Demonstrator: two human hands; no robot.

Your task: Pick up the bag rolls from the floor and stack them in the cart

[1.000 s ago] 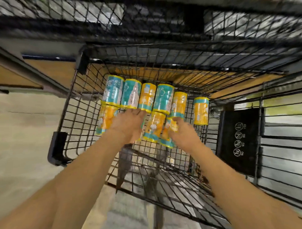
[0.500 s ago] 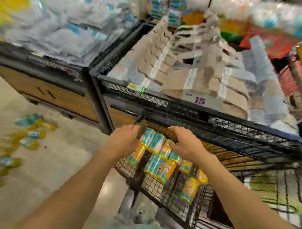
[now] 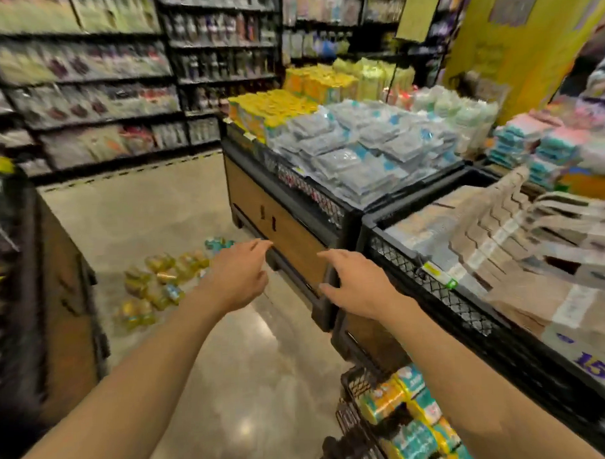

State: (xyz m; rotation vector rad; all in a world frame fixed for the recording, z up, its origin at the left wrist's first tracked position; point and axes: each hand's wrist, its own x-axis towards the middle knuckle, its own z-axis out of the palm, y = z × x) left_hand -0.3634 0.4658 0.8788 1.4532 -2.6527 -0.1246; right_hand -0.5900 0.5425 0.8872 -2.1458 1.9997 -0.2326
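Bag rolls, floor lot: loose cluster of yellow and teal cylinders lying on the pale polished floor, left of centre, in front of the wood-panelled display bin and just beside its lower corner. Count not readable through motion blur.

Bag rolls, cart lot: yellow and teal rolls packed side by side in the black wire cart, bottom right of frame, below the right forearm.

Left hand: held in the air above the floor, palm down, fingers loosely spread and slightly curled, holding nothing. It overlaps the near edge of the floor cluster in view; contact cannot be told.

Right hand: held in the air in front of the bin's dark corner, fingers apart and bent, holding nothing.

Surroundings: bin top stocked with grey-blue packets and yellow packs; adjoining bin to the right holds stacked brown paper bags with a purple "15" label. Second dark bin at the left edge. Tall shelving runs across the background, contents blurred.
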